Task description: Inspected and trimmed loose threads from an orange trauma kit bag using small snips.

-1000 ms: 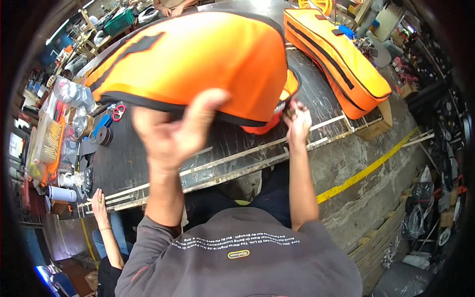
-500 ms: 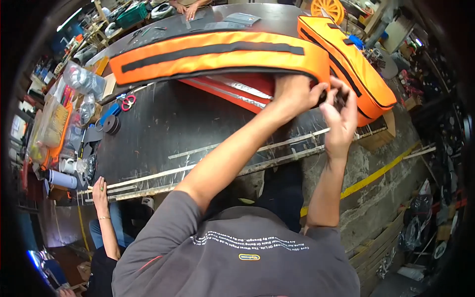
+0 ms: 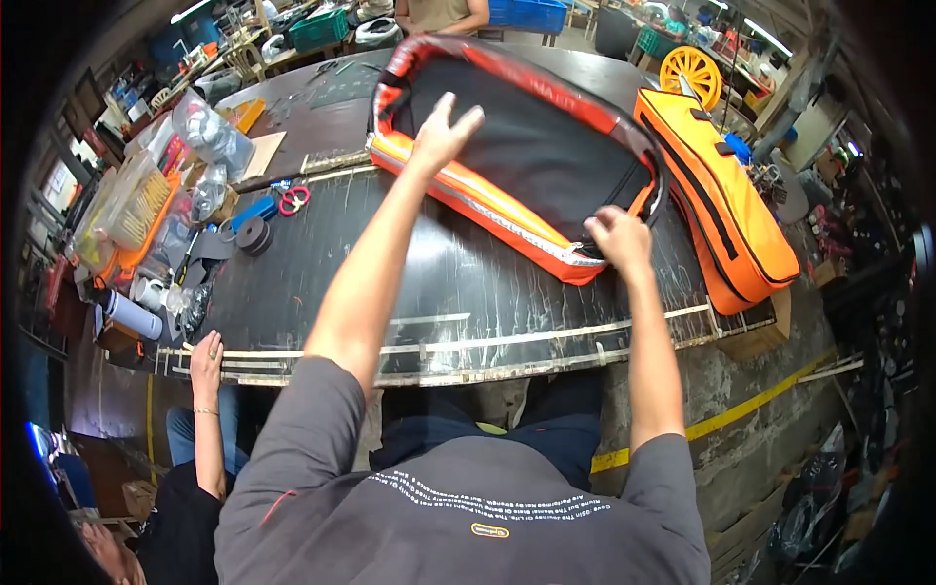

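Note:
An orange-and-red bag (image 3: 507,222) lies unzipped on the dark worktable (image 3: 302,273), its black inside (image 3: 546,136) facing up. A silvery strip runs along its near side. The far rim is raised and blurred. Over the bag's left part is my left hand (image 3: 441,141), open, with its fingers apart and nothing in them. My right hand (image 3: 621,239) is at the near right corner, its fingers curled on the bag's edge beside the zip. A second orange bag (image 3: 721,195) with black strips lies closed to the right.
Red-handled scissors (image 3: 293,201), a dark tape roll (image 3: 253,235) and plastic bags (image 3: 210,136) crowd the left side. A co-worker's hand (image 3: 206,363) rests on the table's near left edge. Another person (image 3: 441,15) stands at the far side. A yellow wheel (image 3: 690,78) is at the back right.
The bag has gone from its black-striped orange side showing to its black inside showing. My hands have separated, the left moving left and up, the right down.

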Available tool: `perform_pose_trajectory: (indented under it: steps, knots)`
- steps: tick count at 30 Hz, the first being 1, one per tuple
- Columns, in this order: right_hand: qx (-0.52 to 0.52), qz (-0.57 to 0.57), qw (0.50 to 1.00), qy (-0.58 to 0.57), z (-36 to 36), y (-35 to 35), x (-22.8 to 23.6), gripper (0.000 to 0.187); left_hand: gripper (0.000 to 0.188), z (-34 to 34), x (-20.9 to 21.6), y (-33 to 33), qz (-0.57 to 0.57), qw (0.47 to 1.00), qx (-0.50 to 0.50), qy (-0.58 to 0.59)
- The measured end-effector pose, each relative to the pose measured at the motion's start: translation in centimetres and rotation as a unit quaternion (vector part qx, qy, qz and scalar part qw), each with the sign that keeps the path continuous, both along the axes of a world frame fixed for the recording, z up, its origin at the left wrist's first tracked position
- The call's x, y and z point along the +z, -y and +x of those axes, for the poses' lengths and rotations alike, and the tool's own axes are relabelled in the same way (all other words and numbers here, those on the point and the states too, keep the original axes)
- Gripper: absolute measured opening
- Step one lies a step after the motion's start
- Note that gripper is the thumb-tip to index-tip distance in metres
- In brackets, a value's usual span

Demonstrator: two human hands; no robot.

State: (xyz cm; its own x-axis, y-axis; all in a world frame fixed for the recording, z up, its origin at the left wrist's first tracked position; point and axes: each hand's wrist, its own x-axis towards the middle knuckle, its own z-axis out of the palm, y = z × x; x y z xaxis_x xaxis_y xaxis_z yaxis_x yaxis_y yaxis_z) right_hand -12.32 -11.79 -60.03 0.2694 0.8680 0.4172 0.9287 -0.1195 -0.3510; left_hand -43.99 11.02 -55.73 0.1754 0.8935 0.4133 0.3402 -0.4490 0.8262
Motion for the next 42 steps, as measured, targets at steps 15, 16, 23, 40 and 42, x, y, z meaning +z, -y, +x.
perform_pose_trajectory:
  steps: [15, 16, 23, 40, 42]
  knots:
    - [-0.077, 0.096, 0.992, -0.04, 2.7, 0.2, 3.4, 0.028, 0.065, -1.5, -10.0, 17.8, 0.156, 0.894, -0.172, -0.382]
    - [-0.074, 0.141, 0.987, -0.006, 3.2, -0.7, 4.4, 0.033, 0.06, -1.4, -10.2, 19.6, 0.148, 0.91, -0.178, -0.345]
    - [-0.032, -0.02, 0.967, 0.251, 2.2, -9.1, 8.3, 0.056, 0.054, -0.6, -11.3, 29.0, 0.198, 0.916, -0.118, -0.33]
    - [0.109, 0.335, 0.925, 0.142, -5.9, 16.9, 5.4, 0.016, 0.076, -1.4, -5.0, 30.7, -0.255, 0.822, -0.303, 0.409]
    - [0.069, 0.35, 0.923, 0.148, -5.8, 18.2, 2.9, 0.017, 0.067, -2.0, -4.7, 32.2, -0.325, 0.781, -0.225, 0.484]
